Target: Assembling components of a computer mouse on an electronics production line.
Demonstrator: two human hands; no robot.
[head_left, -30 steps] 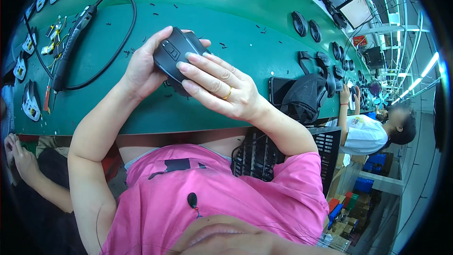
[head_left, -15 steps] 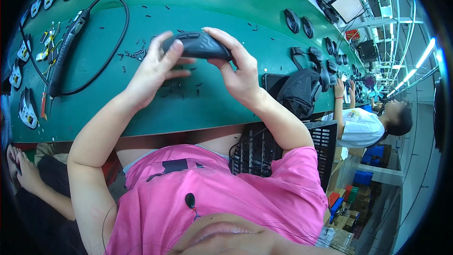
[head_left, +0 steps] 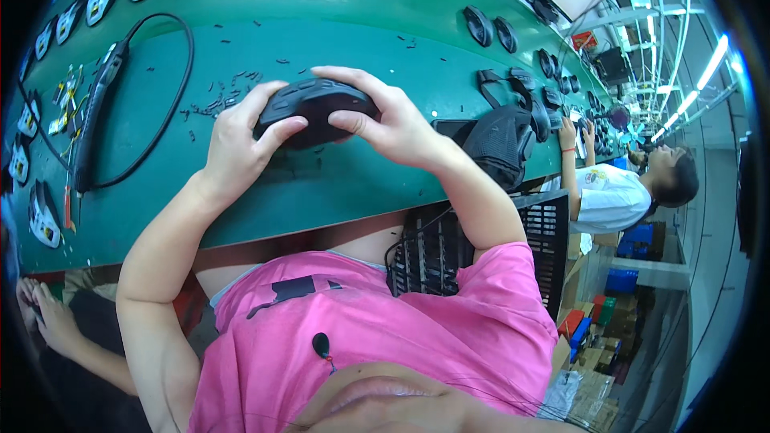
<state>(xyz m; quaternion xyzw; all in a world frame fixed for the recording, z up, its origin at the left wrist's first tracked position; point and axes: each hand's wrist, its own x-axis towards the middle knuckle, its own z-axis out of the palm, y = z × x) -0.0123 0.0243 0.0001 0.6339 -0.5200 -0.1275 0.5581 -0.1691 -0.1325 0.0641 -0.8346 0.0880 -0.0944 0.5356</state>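
Observation:
Between both hands I hold a black computer mouse (head_left: 321, 104) above the green bench (head_left: 353, 184). My left hand (head_left: 245, 132) is closed round its left end, thumb across the near face. On the other end my right hand (head_left: 381, 112) grips it, with fingers over the top and thumb on the near side. The mouse is tilted, with its dark near face partly covered by the thumbs. Several small black pieces (head_left: 224, 100) lie scattered on the bench just beyond my left hand.
At the left lie a corded electric screwdriver (head_left: 100, 108), a red-handled tool (head_left: 69, 208) and several opened mouse shells (head_left: 44, 216). More black mice (head_left: 479, 26) rest at the far right. A black bag (head_left: 493, 144) lies on the bench, beside a black crate (head_left: 541, 224). A co-worker (head_left: 622, 196) sits at right.
My left hand has gone from loose, spread fingers to a closed grip on the mouse. The mouse has turned and come slightly lower, its near face now showing.

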